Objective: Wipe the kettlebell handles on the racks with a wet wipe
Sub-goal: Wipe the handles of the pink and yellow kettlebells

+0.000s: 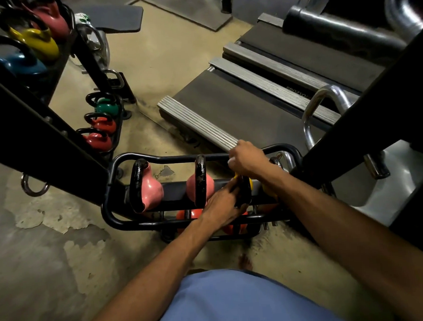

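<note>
A low black rack (137, 157) holds two pink kettlebells (150, 191) (200, 182) with black handles and a yellow kettlebell (249, 183) to their right. My left hand (223, 203) grips the near side of the yellow kettlebell's black handle (242, 195). My right hand (248, 160) is curled over the top of that handle, with a bit of white wet wipe (230, 162) showing under its fingers. Most of the wipe is hidden. Orange kettlebells (191, 213) sit on the shelf below.
A second rack at the left carries red (99, 141), green (106, 108), blue (19, 63) and yellow (39, 41) kettlebells. Black slanted frame beams (39, 134) (363, 119) cross both sides. Treadmill decks (239, 105) lie beyond the rack. The floor is worn concrete.
</note>
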Action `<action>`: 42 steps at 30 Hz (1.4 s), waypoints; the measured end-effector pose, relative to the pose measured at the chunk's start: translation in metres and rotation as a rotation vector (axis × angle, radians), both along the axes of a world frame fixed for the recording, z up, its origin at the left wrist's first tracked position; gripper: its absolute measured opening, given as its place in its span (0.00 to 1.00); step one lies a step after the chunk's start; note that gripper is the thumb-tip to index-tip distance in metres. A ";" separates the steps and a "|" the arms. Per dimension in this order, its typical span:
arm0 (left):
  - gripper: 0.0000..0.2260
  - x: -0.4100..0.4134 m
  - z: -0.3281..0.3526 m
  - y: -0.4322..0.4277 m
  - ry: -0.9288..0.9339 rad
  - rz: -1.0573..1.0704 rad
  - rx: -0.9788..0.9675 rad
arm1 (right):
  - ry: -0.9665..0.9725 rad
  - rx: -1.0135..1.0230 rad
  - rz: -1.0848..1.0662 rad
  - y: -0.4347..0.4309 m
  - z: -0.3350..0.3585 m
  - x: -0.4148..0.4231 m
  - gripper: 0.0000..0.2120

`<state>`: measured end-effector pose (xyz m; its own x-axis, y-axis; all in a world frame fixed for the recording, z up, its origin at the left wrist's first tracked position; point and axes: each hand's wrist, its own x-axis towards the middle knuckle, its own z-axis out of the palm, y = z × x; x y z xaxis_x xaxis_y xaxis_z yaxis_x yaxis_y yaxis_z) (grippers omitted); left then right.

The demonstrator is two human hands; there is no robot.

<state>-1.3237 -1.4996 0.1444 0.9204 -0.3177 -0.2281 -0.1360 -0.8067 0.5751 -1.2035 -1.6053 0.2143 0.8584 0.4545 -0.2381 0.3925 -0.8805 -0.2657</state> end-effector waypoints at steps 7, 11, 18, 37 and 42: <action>0.29 -0.006 -0.005 0.003 -0.075 -0.014 -0.017 | -0.269 -0.201 0.383 -0.017 0.005 -0.027 0.13; 0.30 -0.004 -0.007 0.002 -0.097 0.006 -0.060 | -0.327 0.261 0.088 -0.038 -0.012 -0.060 0.09; 0.30 -0.001 0.002 -0.001 -0.047 0.012 -0.091 | 0.347 1.105 -0.957 -0.031 -0.038 -0.072 0.06; 0.36 0.000 -0.011 0.003 0.005 0.053 -0.126 | -0.340 0.551 -0.214 -0.040 -0.034 -0.116 0.13; 0.33 0.001 -0.001 -0.002 -0.013 0.044 -0.144 | -0.028 0.763 -0.600 -0.041 -0.030 -0.092 0.08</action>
